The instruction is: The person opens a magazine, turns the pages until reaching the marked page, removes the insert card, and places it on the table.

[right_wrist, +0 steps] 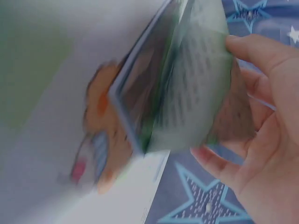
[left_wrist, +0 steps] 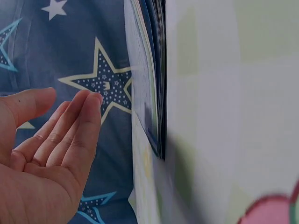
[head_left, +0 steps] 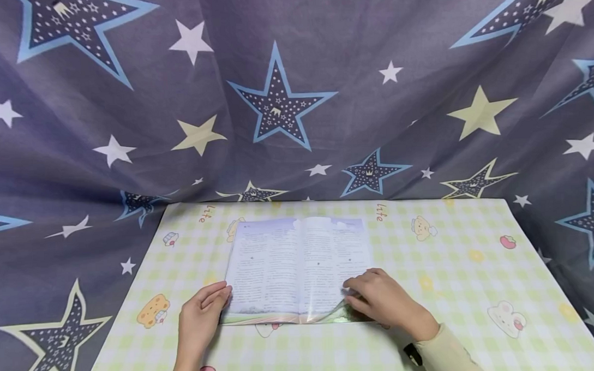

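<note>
An open book [head_left: 265, 263] with printed text on pale blue pages lies on the table. My right hand [head_left: 381, 297] is at its lower right corner and pinches a page [right_wrist: 201, 88], which is lifted and bent so that a green and brown page shows beneath. In the right wrist view the fingers [right_wrist: 261, 53] lie on both sides of that page's edge. My left hand [head_left: 199, 317] is beside the book's lower left edge. The left wrist view shows its fingers [left_wrist: 86, 128] extended and loosely together, holding nothing, apart from the stacked page edges [left_wrist: 156, 84].
The book lies on a green-and-white checked tablecloth [head_left: 458, 311] printed with cartoon animals. Behind the table and at both sides hangs a dark curtain [head_left: 351, 36] with stars. A small black object [head_left: 413, 354] is at the right sleeve [head_left: 447, 352].
</note>
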The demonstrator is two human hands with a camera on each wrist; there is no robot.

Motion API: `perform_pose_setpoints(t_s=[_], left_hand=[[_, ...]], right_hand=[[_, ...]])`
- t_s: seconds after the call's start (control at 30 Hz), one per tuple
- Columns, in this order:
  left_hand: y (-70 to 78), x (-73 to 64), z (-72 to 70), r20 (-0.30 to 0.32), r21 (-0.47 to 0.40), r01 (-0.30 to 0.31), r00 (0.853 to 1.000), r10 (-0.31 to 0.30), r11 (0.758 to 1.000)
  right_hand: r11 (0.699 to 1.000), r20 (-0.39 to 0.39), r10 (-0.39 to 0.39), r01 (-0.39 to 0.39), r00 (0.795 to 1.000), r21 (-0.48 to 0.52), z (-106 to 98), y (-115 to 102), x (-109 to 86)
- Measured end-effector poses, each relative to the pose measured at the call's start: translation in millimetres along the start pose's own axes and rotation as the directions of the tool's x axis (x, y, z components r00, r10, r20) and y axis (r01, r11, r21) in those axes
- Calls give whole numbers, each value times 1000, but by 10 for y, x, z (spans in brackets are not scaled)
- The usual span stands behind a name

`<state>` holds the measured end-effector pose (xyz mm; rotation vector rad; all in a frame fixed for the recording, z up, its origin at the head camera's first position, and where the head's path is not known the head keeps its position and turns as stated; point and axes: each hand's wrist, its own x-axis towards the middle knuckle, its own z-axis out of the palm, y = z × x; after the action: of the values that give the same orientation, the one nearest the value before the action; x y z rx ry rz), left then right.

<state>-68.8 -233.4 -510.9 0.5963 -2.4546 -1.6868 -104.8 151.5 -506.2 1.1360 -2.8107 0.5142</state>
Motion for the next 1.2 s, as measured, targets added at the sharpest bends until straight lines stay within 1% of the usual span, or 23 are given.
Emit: perform_pose_setpoints(t_s=[0.17,0.23,0.3,0.4,0.47,0.53,0.6,0.73,0.83,0.9,0.93,1.0,1.13,1.2], left_hand=[[30,0,57,48,-5,-24,999,25,1000],[45,-3,83,67,-10,-38,997,39,999],[62,-10,115,92,-20,-51,994,52,999],[85,-15,173,133,-53,-57,989,64,997],[98,-17,218,153,-73,-59,986,69,996],[105,-14,266,163,-81,-63,984,75,995],[119,-16,317,170,-82,-70,982,83,994],[175,-34,445,181,-81,-89,978,103,993],[236,-67,569,207,-108,-108,970,128,988],[275,-99,657,245,-147,-118,958,151,982],[293,-116,700,270,-169,-124,948,167,978],[328,-153,780,324,-195,-139,925,198,971],[401,-224,904,417,-231,-150,877,237,961],[424,-245,947,443,-242,-136,866,234,961]], right_hand=[[996,-48,86,-85,995,27,-44,116,-69],[992,-87,123,-121,989,26,-45,137,-87],[989,-139,150,-151,979,1,-34,151,-97],[978,-219,187,-203,958,-53,-8,151,-93],[970,-246,213,-234,946,-59,9,135,-80],[967,-252,232,-252,940,-50,26,105,-61],[966,-249,241,-256,938,-32,43,65,-40],[971,-214,233,-237,948,7,72,-20,15],[977,-181,212,-201,960,76,77,-83,69],[978,-162,184,-164,969,132,77,-125,109],[977,-155,169,-145,973,159,76,-147,128],[972,-143,143,-111,979,208,76,-187,164],[965,-121,110,-77,987,249,86,-252,226],[964,-119,101,-68,988,256,93,-270,244]])
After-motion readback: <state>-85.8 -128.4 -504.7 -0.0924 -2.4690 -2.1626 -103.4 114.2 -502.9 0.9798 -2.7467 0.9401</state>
